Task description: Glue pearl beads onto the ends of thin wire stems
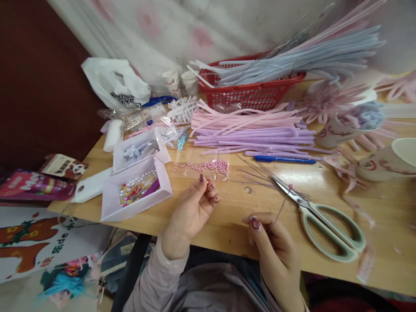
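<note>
My left hand is closed in a pinch above the table, just in front of a clear bag of pink beads. Something tiny may be between its fingertips, too small to make out. Lower right, my right hand pinches a thin wire. One end of that wire rises towards a pink bead lying over the scissors' blades, and a fine strand runs from the fingertips towards my left hand. The green-handled scissors lie partly open beside my right hand. Several loose thin wires fan out behind them.
White boxes of charms and beads stand left. Pink and purple pipe cleaners, a blue pen and a red basket of blue stems lie behind. Paper cups and a ribbon are right; a white bag sits back left.
</note>
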A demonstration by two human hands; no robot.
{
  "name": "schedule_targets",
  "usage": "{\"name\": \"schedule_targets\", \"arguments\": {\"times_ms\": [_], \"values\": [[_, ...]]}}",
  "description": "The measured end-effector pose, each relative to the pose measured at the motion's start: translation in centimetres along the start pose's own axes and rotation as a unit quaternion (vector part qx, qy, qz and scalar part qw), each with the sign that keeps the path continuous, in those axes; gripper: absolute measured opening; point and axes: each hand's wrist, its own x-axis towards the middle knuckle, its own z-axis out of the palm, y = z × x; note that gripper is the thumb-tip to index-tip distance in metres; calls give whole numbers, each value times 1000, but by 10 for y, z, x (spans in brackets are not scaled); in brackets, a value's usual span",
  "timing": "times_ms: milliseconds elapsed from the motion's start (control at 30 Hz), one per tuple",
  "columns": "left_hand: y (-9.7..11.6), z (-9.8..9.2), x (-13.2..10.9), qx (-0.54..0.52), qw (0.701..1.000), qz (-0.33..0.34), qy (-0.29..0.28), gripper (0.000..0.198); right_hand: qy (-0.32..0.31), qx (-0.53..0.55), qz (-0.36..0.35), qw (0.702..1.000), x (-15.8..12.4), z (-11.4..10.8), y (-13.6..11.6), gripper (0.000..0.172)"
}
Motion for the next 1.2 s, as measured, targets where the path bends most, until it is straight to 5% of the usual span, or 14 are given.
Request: {"name": "schedule_targets", "arguments": {"times_ms": [433, 733, 1200], "values": [[3, 2, -3, -13, 999, -23, 22, 15, -3, -14, -23, 1000, 1, 2, -1, 16], [1, -6, -4, 30, 999, -11, -40, 39, -15, -21, -41, 999, 0, 2, -1, 14], [-1, -5, -5, 83, 995, 6, -50, 39, -22, -55, -69, 996, 1, 2, 0, 14]]}}
